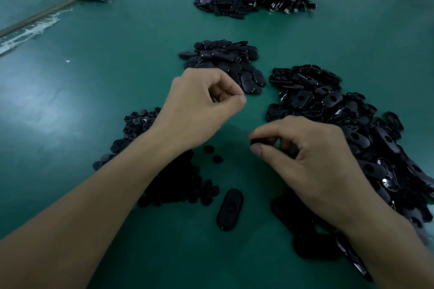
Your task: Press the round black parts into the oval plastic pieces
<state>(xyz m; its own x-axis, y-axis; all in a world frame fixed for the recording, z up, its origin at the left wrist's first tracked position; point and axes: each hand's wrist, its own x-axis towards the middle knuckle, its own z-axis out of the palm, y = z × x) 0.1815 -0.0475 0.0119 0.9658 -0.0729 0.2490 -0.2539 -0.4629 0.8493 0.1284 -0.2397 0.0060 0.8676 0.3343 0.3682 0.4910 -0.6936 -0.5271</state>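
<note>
The right hand point(312, 155) pinches a small black part point(257, 141) between thumb and forefinger, above the green table point(82, 101). The left hand point(199, 110) hovers with its fingers curled; I cannot tell if it holds anything. The round black parts point(173, 183) lie heaped under the left forearm. The oval plastic pieces point(352, 124) are piled on the right. One single oval piece point(230, 209) lies between the arms.
</note>
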